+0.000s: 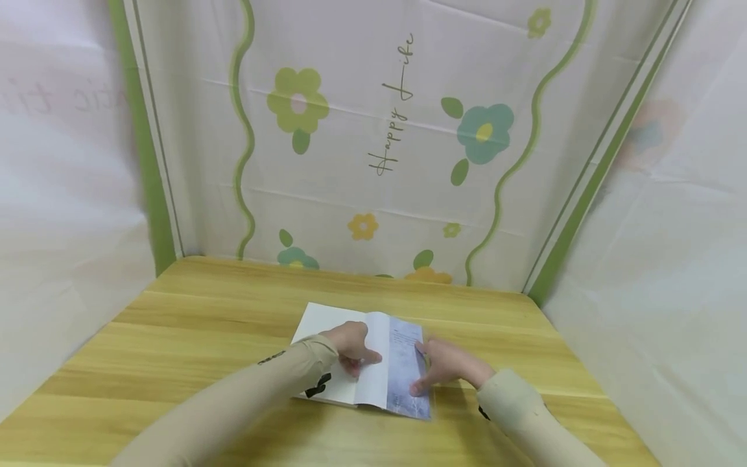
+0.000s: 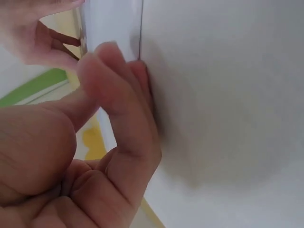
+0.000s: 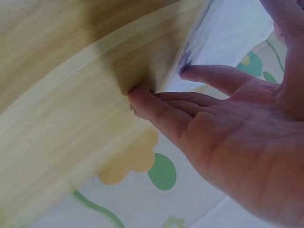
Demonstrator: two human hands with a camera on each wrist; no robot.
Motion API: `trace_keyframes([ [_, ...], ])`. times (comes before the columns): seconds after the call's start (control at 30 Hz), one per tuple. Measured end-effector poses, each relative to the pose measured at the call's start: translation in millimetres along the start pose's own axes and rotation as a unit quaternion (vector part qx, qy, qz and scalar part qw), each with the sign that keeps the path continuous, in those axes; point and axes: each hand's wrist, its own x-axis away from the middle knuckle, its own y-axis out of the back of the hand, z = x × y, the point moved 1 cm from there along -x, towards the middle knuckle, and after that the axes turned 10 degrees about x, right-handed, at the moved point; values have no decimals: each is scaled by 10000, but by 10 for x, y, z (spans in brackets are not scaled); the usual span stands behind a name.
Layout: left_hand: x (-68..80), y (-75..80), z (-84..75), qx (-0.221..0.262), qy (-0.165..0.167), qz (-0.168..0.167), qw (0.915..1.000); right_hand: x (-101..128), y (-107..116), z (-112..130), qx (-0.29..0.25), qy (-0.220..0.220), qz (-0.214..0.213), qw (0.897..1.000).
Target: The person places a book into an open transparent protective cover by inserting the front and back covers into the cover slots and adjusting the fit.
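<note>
A book (image 1: 328, 318) lies opened on the table. Its left side shows white paper, and a curved white page strip (image 1: 373, 383) stands beside a bluish-purple printed flap (image 1: 404, 363) on the right. My left hand (image 1: 350, 344) is over the white pages, its fingers bent and their tips touching the paper near the strip, as the left wrist view shows. At the flap's right edge is my right hand (image 1: 446, 363), thumb on the printed face. In the right wrist view its fingers (image 3: 161, 114) reach fairly straight to the book's edge and the tabletop.
The wood-grain table (image 1: 192, 337) extends around the book on all sides. Behind it hangs a white flowered curtain (image 1: 350, 175) with green wavy lines. Pale sheets (image 1: 659, 272) close off the left and right sides.
</note>
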Motion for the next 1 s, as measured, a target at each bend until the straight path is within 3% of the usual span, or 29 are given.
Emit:
trace_keyframes([
  [0.33, 10, -23, -21, -299, -45, -162, 9994, -29, -20, -2, 30, -58, 74, 10000],
  [0.67, -18, -34, -53, -314, 214, -109, 9992, -48, -2, -4, 71, -34, 163, 9998],
  [0.8, -61, -71, -45, -307, 71, -87, 9995, -53, 13, 3, -48, -3, 221, 9997],
  [1.0, -74, -125, -71, -882, -129, -178, 9959, -43, 10, 32, -120, -141, 131, 9997],
])
